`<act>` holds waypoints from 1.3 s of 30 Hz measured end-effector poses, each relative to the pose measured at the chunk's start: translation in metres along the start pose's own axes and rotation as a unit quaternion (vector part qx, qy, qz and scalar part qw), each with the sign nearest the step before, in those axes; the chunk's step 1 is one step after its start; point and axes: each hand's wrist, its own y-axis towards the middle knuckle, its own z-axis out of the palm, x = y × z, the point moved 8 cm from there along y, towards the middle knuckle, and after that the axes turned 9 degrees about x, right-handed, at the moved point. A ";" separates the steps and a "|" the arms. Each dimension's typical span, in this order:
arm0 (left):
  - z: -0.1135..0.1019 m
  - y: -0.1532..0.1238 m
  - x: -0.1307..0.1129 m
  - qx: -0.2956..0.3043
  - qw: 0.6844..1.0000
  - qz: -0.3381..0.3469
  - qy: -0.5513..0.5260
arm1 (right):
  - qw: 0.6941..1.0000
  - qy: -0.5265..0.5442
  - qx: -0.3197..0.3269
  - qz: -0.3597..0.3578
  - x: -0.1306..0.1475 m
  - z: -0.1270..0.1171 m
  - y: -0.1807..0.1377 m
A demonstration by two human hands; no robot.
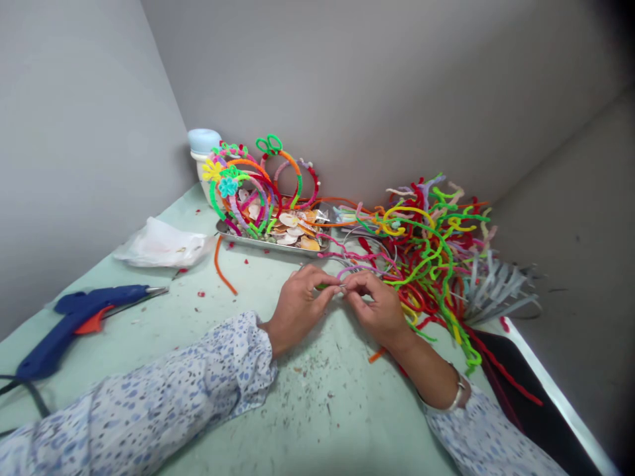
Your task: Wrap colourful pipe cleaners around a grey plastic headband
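My left hand [297, 305] and my right hand [377, 305] meet at the middle of the pale green table [307, 403], fingers pinched together. Between them they hold a thin headband [347, 272] partly wrapped in pink and green pipe cleaner; a bit of green shows under my left fingertips. A big heap of coloured pipe cleaners [426, 244] lies just beyond and to the right of my right hand. Both forearms wear a blue-dotted white sleeve, and a bracelet sits on my right wrist.
A metal tray [270, 242] with finished pipe-cleaner headbands [253, 185] and shells stands at the back. A blue glue gun [79, 317] lies at the left, a plastic bag [161, 243] behind it, a loose orange pipe cleaner [221, 268] and grey bare headbands [499, 291] at the right.
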 end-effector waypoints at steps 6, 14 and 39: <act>0.001 0.001 -0.001 0.010 1.000 -0.003 0.012 | 1.000 -0.016 -0.002 -0.015 0.003 -0.001 0.000; 0.002 0.002 -0.004 0.025 0.999 -0.010 0.028 | 0.999 -0.038 -0.017 -0.008 0.007 -0.003 0.002; -0.001 0.000 -0.002 0.005 1.000 -0.009 0.008 | 0.999 -0.035 -0.014 -0.002 0.006 -0.006 0.003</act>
